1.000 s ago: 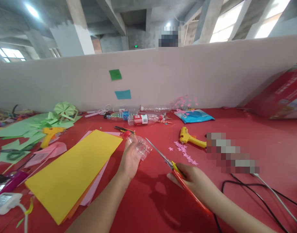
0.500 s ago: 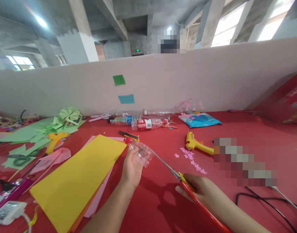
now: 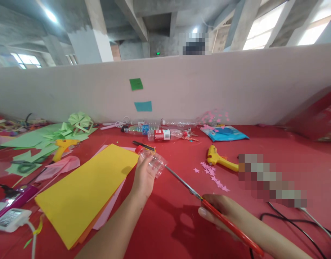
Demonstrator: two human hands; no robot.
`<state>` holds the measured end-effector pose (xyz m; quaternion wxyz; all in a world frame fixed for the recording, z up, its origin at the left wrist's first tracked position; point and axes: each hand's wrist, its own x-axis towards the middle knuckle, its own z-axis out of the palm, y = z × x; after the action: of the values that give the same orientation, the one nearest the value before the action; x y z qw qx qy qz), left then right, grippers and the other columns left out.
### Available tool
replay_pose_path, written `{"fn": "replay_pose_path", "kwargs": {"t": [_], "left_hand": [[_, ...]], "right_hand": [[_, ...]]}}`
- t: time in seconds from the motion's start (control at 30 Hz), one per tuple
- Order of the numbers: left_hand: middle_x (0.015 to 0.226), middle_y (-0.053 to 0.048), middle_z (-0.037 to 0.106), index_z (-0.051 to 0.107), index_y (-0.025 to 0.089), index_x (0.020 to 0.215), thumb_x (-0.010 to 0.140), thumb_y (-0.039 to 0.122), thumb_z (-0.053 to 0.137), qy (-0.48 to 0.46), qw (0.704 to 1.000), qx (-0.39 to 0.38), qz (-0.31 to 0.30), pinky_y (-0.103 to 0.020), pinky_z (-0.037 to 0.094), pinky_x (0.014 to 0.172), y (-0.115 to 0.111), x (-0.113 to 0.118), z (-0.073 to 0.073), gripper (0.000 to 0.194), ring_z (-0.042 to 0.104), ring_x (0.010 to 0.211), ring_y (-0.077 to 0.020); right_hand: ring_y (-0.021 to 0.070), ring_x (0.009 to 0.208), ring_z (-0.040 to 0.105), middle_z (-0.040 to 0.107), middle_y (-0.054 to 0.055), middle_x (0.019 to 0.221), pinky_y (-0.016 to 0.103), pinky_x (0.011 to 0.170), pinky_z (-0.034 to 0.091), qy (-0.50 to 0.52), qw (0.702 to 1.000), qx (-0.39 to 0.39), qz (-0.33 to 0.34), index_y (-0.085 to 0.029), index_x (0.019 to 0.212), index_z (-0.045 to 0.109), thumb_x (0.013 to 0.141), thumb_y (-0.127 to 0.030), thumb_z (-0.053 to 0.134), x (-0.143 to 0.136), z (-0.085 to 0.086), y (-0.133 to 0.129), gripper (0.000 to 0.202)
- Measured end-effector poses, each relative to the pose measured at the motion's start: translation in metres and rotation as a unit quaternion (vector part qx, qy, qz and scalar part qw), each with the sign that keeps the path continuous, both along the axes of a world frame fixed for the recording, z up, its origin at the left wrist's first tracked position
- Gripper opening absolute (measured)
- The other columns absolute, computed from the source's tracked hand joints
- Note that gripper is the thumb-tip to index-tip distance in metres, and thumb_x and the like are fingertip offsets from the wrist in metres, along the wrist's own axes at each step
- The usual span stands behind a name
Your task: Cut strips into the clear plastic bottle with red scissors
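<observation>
My left hand (image 3: 145, 172) is closed around a clear plastic bottle piece (image 3: 157, 165), the neck end of a bottle with a red cap (image 3: 138, 149) pointing up and left. Its cut, open end faces right. In my right hand (image 3: 218, 212) is a pair of long scissors (image 3: 185, 185), with red handles toward me and metal blades lying close together. The blade tips are at the open edge of the bottle piece; whether they touch it, I cannot tell. Below my left hand is the red tabletop (image 3: 165, 230).
Yellow paper sheets (image 3: 86, 194) lie left, near green paper pieces (image 3: 79, 122). A box cutter (image 3: 143, 145), plastic bottles (image 3: 162, 135) and a blue packet (image 3: 226, 133) are farther back. On the right are a yellow glue gun (image 3: 220, 161), pink stars (image 3: 214, 176) and black cables (image 3: 286, 219).
My left hand and the bottle piece have moved slightly left and up. The scissors' handles, spread before with a yellow part showing, are now closer together, and their blades have closed.
</observation>
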<state>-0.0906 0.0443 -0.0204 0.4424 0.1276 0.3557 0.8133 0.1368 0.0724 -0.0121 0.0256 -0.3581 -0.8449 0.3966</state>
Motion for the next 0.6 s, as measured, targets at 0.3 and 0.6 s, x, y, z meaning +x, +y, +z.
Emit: {"fn": "replay_pose_path", "kwargs": {"t": [0.3, 0.6], "left_hand": [[0.083, -0.003, 0.065, 0.053, 0.019, 0.086, 0.072, 0.019, 0.069, -0.011, 1.0, -0.015, 0.007, -0.041, 0.05, 0.087, 0.001, 0.002, 0.001, 0.021, 0.066, 0.082, -0.0176], [0.081, -0.001, 0.061, 0.054, 0.019, 0.085, 0.075, 0.023, 0.068, -0.002, 1.0, -0.007, -0.012, -0.038, 0.05, 0.082, -0.003, 0.02, 0.001, 0.018, 0.063, 0.077, -0.0154]], "right_hand": [[0.0111, 0.055, 0.038, 0.038, -0.004, 0.061, 0.022, 0.051, 0.028, -0.009, 0.999, -0.04, 0.002, -0.021, 0.067, 0.035, 0.084, -0.069, 0.043, 0.002, 0.011, -0.006, 0.051], [0.0085, 0.048, 0.034, 0.034, -0.006, 0.055, 0.021, 0.043, 0.026, 0.021, 0.992, -0.123, 0.019, -0.022, 0.066, 0.034, 0.08, -0.078, 0.039, -0.004, 0.017, -0.018, 0.058]]}}
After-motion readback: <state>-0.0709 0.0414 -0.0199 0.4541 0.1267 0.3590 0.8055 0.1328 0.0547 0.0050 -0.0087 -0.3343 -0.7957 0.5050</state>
